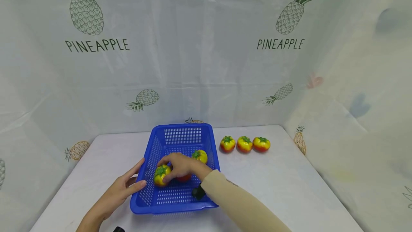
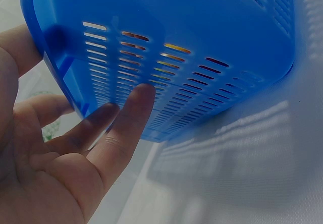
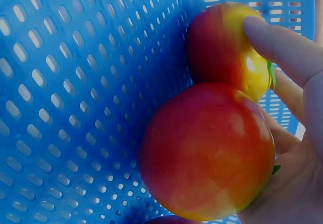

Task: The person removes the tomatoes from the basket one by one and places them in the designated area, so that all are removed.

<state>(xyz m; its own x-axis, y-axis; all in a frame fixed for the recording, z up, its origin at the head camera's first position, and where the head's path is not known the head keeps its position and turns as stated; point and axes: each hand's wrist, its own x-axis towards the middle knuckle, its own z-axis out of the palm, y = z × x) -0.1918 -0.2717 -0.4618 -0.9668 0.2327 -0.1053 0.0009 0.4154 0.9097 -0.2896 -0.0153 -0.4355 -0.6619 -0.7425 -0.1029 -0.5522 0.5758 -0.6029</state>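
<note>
A blue plastic basket (image 1: 175, 208) with slotted walls stands on the table. My right hand (image 1: 180, 165) reaches into it and grips a yellow-and-red toy tomato (image 1: 161, 176) near the left wall. In the right wrist view the thumb lies on this tomato (image 3: 222, 47), and a second, redder tomato (image 3: 207, 153) sits close to the palm. A third tomato (image 1: 200, 156) lies by the basket's right wall. My left hand (image 1: 119, 191) holds the basket's left side, its thumb at the rim and other fingers (image 2: 133, 110) against the outer wall.
Three more yellow-and-red tomatoes (image 1: 244, 144) stand in a row right of the basket, near the back of the white-covered table (image 1: 273, 182). A pineapple-print sheet (image 1: 206, 63) hangs behind it. A black device (image 1: 198, 192) is at my right wrist.
</note>
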